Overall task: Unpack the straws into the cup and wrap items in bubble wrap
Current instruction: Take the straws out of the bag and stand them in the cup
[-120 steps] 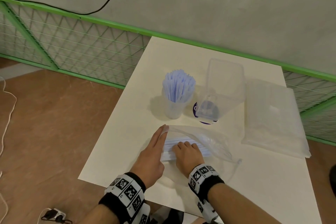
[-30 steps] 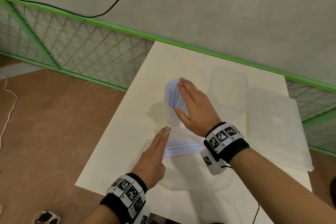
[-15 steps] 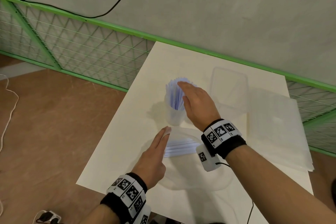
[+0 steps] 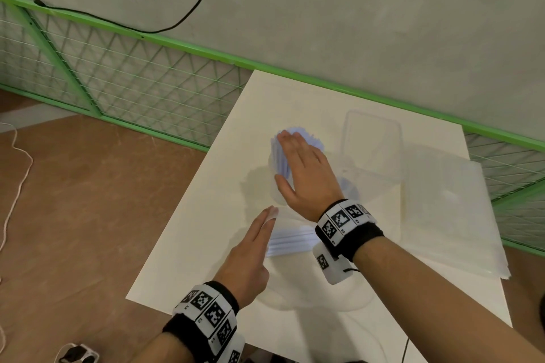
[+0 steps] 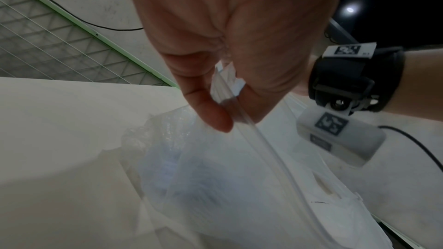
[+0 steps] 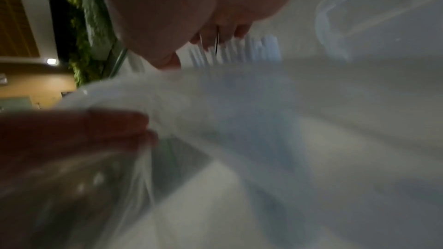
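Note:
Pale blue straws (image 4: 277,153) stand bunched in a clear cup (image 4: 275,187) mid-table. My right hand (image 4: 300,162) lies flat on their tops, fingers straight; the right wrist view shows the straw tips (image 6: 239,50) just under the palm. More straws (image 4: 290,240) lie inside a clear zip bag (image 5: 203,177) nearer me. My left hand (image 4: 259,233) pinches the bag's zip edge (image 5: 227,86) between thumb and finger and holds the mouth up.
A clear plastic container (image 4: 371,138) stands right of the cup. A stack of bubble wrap sheets (image 4: 451,209) lies at the white table's (image 4: 206,215) right side. A green mesh fence (image 4: 132,82) runs behind the table.
Four seconds ago my right hand gripped straws in the bag. It has since moved to the cup and now lies flat on the straw tops. My left hand has kept its place.

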`<state>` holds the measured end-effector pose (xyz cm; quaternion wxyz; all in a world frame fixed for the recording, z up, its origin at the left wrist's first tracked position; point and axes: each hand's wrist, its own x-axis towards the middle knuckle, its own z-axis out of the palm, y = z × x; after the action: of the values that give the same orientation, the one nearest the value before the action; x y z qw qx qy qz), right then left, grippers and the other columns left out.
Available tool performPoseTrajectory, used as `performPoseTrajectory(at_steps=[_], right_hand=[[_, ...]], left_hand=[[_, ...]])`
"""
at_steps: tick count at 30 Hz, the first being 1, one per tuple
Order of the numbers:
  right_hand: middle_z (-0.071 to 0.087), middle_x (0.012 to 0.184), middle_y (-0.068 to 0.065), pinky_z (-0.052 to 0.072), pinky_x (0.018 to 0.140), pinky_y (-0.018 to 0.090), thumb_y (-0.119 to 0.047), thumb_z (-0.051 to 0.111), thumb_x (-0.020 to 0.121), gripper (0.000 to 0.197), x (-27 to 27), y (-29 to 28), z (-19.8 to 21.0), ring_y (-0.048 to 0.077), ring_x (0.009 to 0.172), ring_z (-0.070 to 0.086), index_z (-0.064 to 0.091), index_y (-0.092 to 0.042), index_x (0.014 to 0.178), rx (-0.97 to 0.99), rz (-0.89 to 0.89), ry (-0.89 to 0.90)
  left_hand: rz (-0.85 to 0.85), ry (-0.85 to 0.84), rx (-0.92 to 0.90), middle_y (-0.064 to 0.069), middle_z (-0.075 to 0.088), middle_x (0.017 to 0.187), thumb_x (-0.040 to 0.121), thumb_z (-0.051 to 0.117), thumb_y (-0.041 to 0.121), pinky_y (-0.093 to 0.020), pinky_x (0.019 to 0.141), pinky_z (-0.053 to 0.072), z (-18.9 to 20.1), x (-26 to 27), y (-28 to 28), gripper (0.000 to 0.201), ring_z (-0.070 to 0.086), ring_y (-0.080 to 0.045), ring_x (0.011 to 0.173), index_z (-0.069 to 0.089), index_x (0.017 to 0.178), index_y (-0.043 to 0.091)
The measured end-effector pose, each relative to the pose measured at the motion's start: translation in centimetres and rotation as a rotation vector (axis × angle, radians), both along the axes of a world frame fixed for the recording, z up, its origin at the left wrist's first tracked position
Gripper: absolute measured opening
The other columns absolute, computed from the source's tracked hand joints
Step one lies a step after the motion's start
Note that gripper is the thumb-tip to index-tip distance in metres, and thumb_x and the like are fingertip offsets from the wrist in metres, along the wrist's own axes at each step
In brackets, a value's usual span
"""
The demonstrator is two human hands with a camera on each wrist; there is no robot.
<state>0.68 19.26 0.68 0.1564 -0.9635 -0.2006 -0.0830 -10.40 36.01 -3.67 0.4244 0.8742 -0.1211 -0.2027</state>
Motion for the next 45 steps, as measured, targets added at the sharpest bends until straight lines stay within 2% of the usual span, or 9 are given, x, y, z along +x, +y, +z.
performPoseTrajectory(at_steps=[11,21,24,29,33,36,38,41,45], right_hand=[[0.031,0.158,0.003,0.023,0.117,0.043,-0.030,0.041,0.092,0.062,-0.1,-0.2,-1.0,0.020,0.147,0.023,0.033,-0.011,0.150,-0.114,-0.138,-0.020],[0.007,0.164,-0.001,0.010,0.119,0.040,-0.038,0.050,0.090,0.078,0.1,1.3,0.2,0.020,0.151,0.006,0.013,-0.014,0.155,-0.105,-0.039,-0.021],[0.009,0.164,-0.002,0.017,0.117,0.049,-0.045,0.046,0.092,0.075,0.4,1.4,-0.3,0.021,0.151,0.005,0.017,-0.016,0.155,-0.292,-0.017,0.059],[0.006,0.164,-0.006,0.004,0.116,0.036,-0.050,0.035,0.096,0.071,0.7,0.3,0.9,0.015,0.150,0.000,0.012,-0.019,0.156,-0.051,-0.129,-0.008],[0.000,0.164,-0.009,0.002,0.117,0.044,-0.059,0.023,0.096,0.071,0.6,-0.7,0.6,0.017,0.150,-0.006,0.007,-0.023,0.156,-0.176,-0.160,0.164],[0.040,0.150,-0.003,0.024,0.110,0.038,-0.023,0.044,0.093,0.047,-1.7,-0.3,2.8,0.017,0.141,0.031,0.045,-0.020,0.140,0.128,-0.061,-0.016],[0.068,0.106,-0.003,0.046,0.084,0.033,-0.006,0.044,0.077,0.038,-4.8,0.1,3.6,0.018,0.099,0.062,0.063,-0.019,0.107,0.303,0.122,-0.066],[0.066,0.078,-0.005,0.049,0.064,0.031,-0.011,0.037,0.075,0.029,-9.6,0.7,2.0,0.020,0.071,0.060,0.059,-0.025,0.087,0.141,0.273,0.197],[0.053,0.129,0.007,0.047,0.093,0.042,-0.002,0.044,0.087,0.047,-10.6,-0.6,-4.8,0.029,0.114,0.053,0.050,-0.016,0.132,-0.197,0.120,0.635]], left_hand=[[0.019,-0.014,0.012,0.035,-0.007,0.156,0.072,0.041,-0.017,-0.008,0.072,0.040,0.1,-0.3,0.4,0.104,0.054,-0.009,0.121,0.009,0.155,0.037],[-0.009,-0.026,0.016,0.037,-0.009,0.154,0.073,0.041,-0.016,-0.019,0.079,0.050,0.2,-0.5,0.3,0.104,0.057,-0.012,0.115,0.007,0.154,0.039],[-0.010,-0.032,0.016,0.036,-0.008,0.155,0.075,0.043,-0.016,-0.012,0.075,0.044,0.3,-0.6,0.2,0.102,0.056,-0.011,0.116,0.008,0.154,0.038],[-0.002,-0.002,0.021,0.038,-0.010,0.153,0.073,0.043,-0.016,-0.001,0.066,0.037,-0.1,-0.7,0.4,0.104,0.053,-0.008,0.120,0.007,0.154,0.039],[0.003,0.010,0.002,0.037,-0.011,0.154,0.073,0.043,-0.017,0.001,0.069,0.037,-0.3,-0.8,0.3,0.105,0.051,-0.008,0.124,0.006,0.155,0.038],[0.026,0.004,0.004,0.039,-0.012,0.153,0.072,0.043,-0.017,-0.006,0.069,0.042,-0.4,-0.6,0.2,0.106,0.055,-0.009,0.118,0.008,0.154,0.039],[0.035,0.000,0.023,0.041,-0.013,0.151,0.071,0.043,-0.015,-0.016,0.068,0.048,-0.4,-0.5,0.4,0.106,0.059,-0.012,0.108,0.008,0.153,0.040],[-0.001,-0.001,0.010,0.039,-0.014,0.153,0.071,0.041,-0.016,-0.019,0.088,0.048,-0.3,-0.4,0.4,0.106,0.047,-0.005,0.128,0.006,0.153,0.042],[-0.042,0.002,-0.021,0.039,-0.016,0.153,0.071,0.040,-0.020,-0.017,0.105,0.039,-0.1,-0.4,-0.6,0.111,0.019,0.007,0.141,-0.002,0.152,0.044]])
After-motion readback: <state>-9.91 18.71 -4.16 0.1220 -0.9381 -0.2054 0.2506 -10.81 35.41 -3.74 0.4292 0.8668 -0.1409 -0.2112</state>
